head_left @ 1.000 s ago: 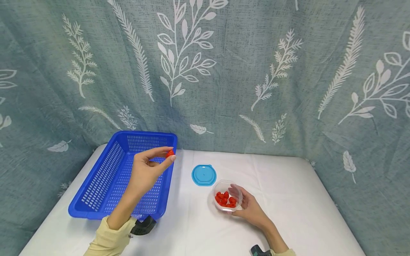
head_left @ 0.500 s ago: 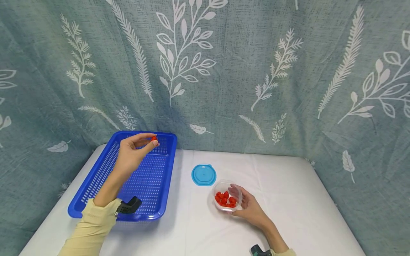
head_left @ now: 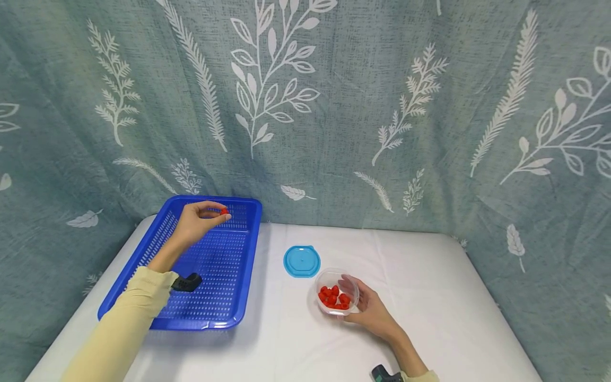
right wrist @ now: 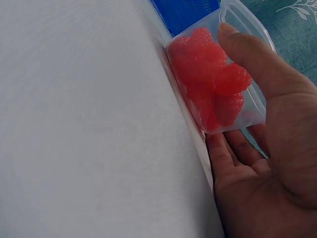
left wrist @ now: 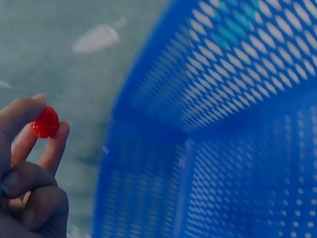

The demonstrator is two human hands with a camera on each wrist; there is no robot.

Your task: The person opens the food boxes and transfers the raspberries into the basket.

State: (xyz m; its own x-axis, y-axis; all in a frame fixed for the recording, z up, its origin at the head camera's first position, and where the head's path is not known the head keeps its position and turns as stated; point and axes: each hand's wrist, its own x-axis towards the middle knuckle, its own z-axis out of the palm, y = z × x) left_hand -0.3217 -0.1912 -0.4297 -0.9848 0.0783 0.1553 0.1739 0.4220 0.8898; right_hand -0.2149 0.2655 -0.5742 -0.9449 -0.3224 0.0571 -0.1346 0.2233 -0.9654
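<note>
Basket (head_left: 221,260) first: above its far end, I have the left hand (head_left: 193,223) pinching a red raspberry (left wrist: 45,122) between fingertips; a slip could drop it over the rim. Which way it points, and its long axis, I can't tell. Right of the basket, past the blue lid (head_left: 302,261), the right hand's (head_left: 374,313) fingers curl round a clear tub (head_left: 328,277) of raspberries (head_left: 332,295); uneven squeezing could tip it, mouth now upward.

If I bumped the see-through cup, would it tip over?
Probably not easily: the see-through cup stands on the table and the right hand holds it. Being open, it might spill its red berries if tipped. Its thin-looking wall may bend when squeezed.
</note>
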